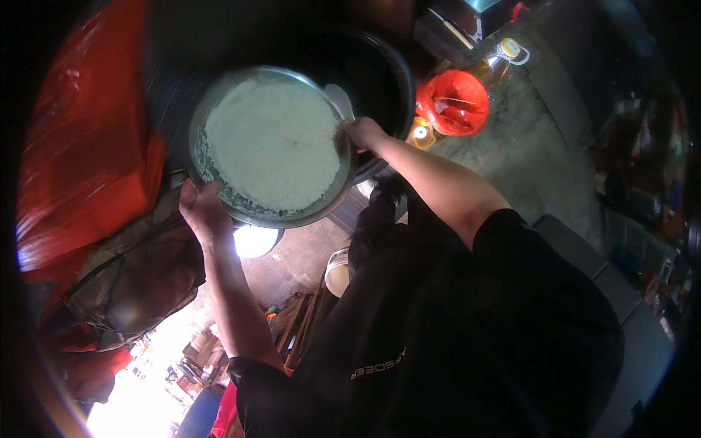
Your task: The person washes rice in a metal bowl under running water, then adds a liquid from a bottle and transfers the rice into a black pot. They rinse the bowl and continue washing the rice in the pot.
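Between my two hands is a wide round metal basin (pixel 290 222), with a pale, crumbly powder-like mass (pixel 274 142) covering most of its inside. My left hand (pixel 205 211) grips the lower left rim, thumb over the edge. At the right rim, my right hand (pixel 366 134) holds the basin together with a pale flat scoop or spatula (pixel 340 100), whose blade points up and away from me. Behind and partly under the basin is a large dark round pan or wok (pixel 402 93); its inside is too dark to make out.
A red plastic bag (pixel 460 104) in a round container stands right of the dark pan, beside a yellow-capped jug (pixel 509 49) of oil-like liquid. Red sheeting (pixel 93 137) hangs at the left above a dark bundle (pixel 142 274). A white bucket (pixel 337 274) sits below, near my body.
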A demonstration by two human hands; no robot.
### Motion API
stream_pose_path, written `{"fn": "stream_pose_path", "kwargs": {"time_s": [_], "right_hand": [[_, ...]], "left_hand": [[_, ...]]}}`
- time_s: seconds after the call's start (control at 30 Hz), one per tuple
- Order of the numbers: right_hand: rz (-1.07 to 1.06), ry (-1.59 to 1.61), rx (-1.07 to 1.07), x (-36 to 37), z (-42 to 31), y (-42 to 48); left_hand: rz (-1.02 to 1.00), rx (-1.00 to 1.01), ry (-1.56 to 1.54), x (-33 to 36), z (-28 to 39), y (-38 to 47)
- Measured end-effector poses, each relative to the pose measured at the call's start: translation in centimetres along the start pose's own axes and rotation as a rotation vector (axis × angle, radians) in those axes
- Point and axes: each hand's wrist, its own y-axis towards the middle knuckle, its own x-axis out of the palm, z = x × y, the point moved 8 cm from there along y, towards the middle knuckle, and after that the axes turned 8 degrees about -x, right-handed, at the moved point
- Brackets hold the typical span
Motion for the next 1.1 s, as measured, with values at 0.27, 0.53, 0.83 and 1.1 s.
{"fn": "stream_pose_path", "kwargs": {"time_s": [0.27, 0.53, 0.83, 1.1], "right_hand": [[-0.053, -0.665, -0.299, -3.0, -4.0, -1.0], [0.052, -0.887, -0.717, -7.1, -9.6, -5.7], [0.41, -1.17, -1.111, -5.6, -23.7, -8.0], [0.058, -0.951, -0.641, -3.2, -17.6, -2.2]], "left_hand": [[-0.028, 0.246, 0.474, 5.6, 4.1, 2.0], [0.134, 0.546, 0.824, 8.5, 7.1, 0.7], [0.175, 1.002, 1.062, 10.1, 7.0, -4.5], [0.142, 1.134, 0.884, 9.2, 6.3, -6.4]]}}
